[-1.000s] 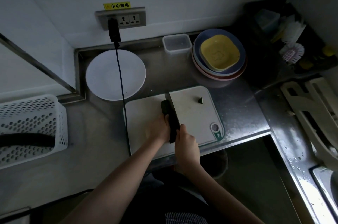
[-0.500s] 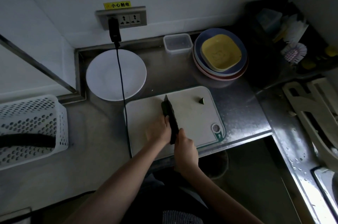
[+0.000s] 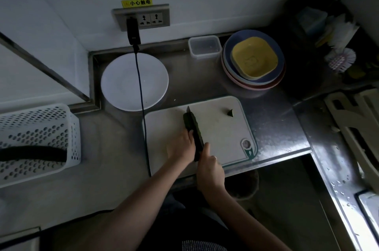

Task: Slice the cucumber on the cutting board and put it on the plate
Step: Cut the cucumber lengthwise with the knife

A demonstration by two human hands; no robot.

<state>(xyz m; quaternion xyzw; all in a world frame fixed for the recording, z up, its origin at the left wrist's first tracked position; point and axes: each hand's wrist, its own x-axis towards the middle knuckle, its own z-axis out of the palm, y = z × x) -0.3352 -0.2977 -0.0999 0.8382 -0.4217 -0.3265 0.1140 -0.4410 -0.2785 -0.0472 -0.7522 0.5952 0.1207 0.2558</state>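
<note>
The board [image 3: 215,133] is near the counter edge, with the empty plate [image 3: 134,81] just behind it. The cucumber [image 3: 187,122] is held down on the board by the left hand [image 3: 181,148], fingers curled beside the blade. The knife [image 3: 196,135] is gripped by the right hand [image 3: 210,166]. In dim light, fingertips could be nicked or the cucumber rolled; a cut end [image 3: 230,112] lies apart.

The counter [image 3: 276,127] looks like brushed metal with a dull sheen. The basket [image 3: 37,138] is perforated white plastic; the cutting board [image 3: 217,133] looks smooth and matt.
</note>
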